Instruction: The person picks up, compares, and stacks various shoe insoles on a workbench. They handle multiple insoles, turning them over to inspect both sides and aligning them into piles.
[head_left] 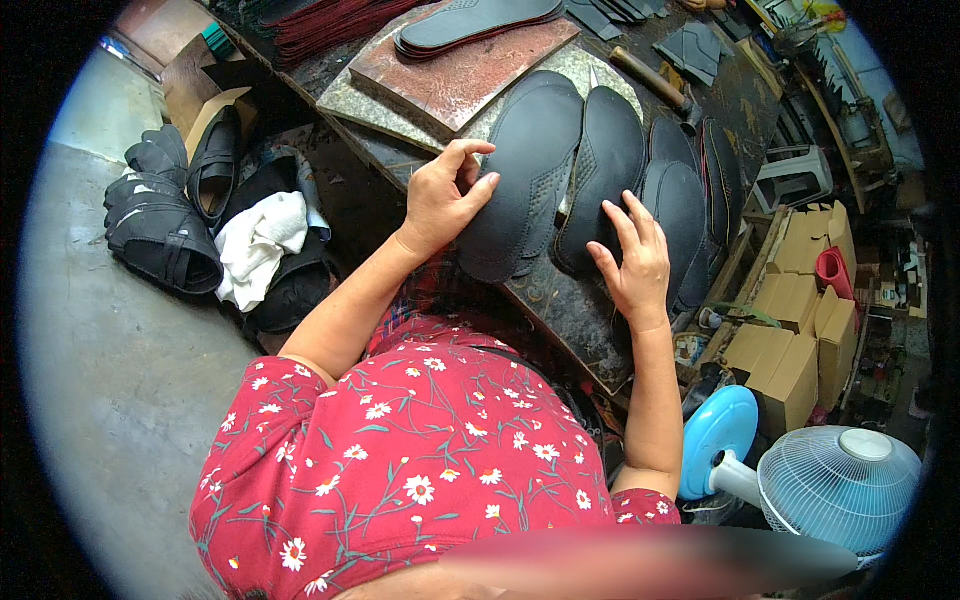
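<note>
Red floral-print fabric (420, 470) of the person's garment fills the bottom of the view, with both bare forearms extended from it toward a dark, worn workbench (560, 300). On the bench, dark grey foot-shaped leather insoles are laid side by side. The left hand (445, 195) is seen at the edge of the leftmost perforated dark insole (525, 170), its rim pinched between thumb and curled fingers. The right hand (632, 258) is spread flat, fingers splayed, and pressed onto the lower end of the neighbouring smooth dark insole (605, 165), with further insoles (685, 210) overlapped just beside it to the right. Beyond the insoles, a reddish-brown stone slab (465, 75) is set on the bench, and a stack of dark shoe soles (475, 22) is rested on it; a wooden-handled hammer (655, 85) is laid nearby. On the grey concrete floor to the left, black strapped sandals (160, 220) and a crumpled white cloth (255, 245) are piled. To the right, brown cardboard boxes (795, 330) are stacked, and a pale blue electric fan (835, 485) is placed at the lower right.
</note>
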